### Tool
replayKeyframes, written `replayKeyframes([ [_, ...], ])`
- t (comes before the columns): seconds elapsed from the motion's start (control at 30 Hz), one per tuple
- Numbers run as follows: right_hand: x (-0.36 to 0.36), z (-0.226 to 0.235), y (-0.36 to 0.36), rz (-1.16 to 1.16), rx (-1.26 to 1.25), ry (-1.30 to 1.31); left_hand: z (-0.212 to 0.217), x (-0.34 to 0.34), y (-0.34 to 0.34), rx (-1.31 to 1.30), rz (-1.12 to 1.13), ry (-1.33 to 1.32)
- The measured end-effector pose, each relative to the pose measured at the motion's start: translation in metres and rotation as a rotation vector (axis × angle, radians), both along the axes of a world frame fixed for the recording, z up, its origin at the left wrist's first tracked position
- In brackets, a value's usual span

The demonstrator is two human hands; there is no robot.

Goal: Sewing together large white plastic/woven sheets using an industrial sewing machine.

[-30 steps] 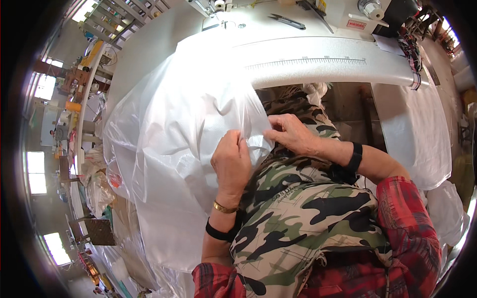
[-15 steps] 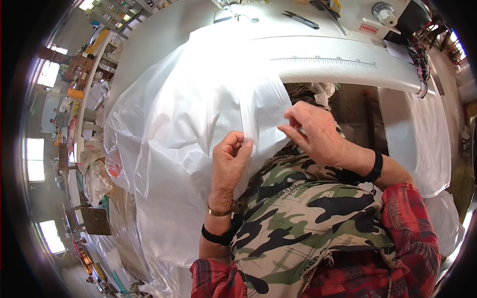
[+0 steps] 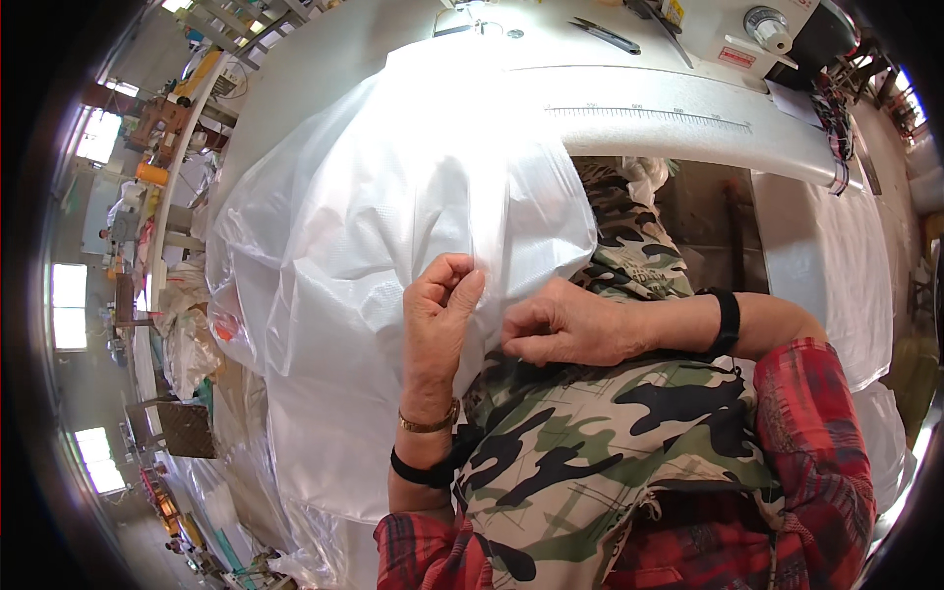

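A large sheet of white woven plastic fabric (image 3: 393, 197) hangs from the white sewing table (image 3: 688, 118) over my lap. My left hand (image 3: 440, 315) pinches the fabric's edge near its lower right side. Just to the right of it, my right hand (image 3: 565, 329) grips the same edge with its fingers closed. The two hands are almost touching. I wear a camouflage apron (image 3: 610, 433) over red plaid sleeves, a gold bracelet and a black band on the left wrist, and a black band on the right wrist.
A sewing machine (image 3: 767, 29) stands at the table's far right, with scissors (image 3: 605, 34) lying beside it. More white fabric (image 3: 846, 265) drapes at the right. Piles of white bags (image 3: 187, 324) and workshop clutter fill the left side.
My right hand has moved down and left along the fabric's edge, close to my left hand. The fabric has been pulled further toward me and downward.
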State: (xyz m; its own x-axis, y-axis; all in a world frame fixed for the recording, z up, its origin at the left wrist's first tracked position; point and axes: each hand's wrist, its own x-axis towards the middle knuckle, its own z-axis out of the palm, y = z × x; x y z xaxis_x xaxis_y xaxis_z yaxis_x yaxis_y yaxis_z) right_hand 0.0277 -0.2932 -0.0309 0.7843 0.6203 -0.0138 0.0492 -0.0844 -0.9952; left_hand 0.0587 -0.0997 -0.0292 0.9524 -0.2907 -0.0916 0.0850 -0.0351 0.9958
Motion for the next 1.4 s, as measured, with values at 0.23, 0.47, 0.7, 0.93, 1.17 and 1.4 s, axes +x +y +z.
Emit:
replayKeyframes([
  [0.23, 0.0, 0.003, 0.005, -0.289, -0.162, -0.285, 0.006, 0.0, -0.001, 0.014, 0.047, -0.001],
  [0.47, -0.005, -0.006, 0.02, -0.175, -0.234, -0.436, -0.002, 0.003, -0.003, -0.091, -0.005, 0.116],
  [0.7, 0.0, -0.009, 0.017, 0.435, -0.182, -0.573, -0.014, 0.006, -0.001, -0.094, 0.116, 0.045],
  [0.93, 0.019, -0.01, -0.025, -0.701, -0.205, -0.608, 0.005, 0.006, 0.001, 0.103, 0.094, -0.078],
  [1.17, 0.02, -0.061, -0.053, -0.806, -0.092, 0.056, 0.007, -0.005, -0.026, 0.554, 0.028, -0.615],
  [1.4, 0.014, -0.035, -0.043, -0.658, 0.214, 0.542, 0.01, -0.004, -0.035, 0.55, -0.015, -0.782],
])
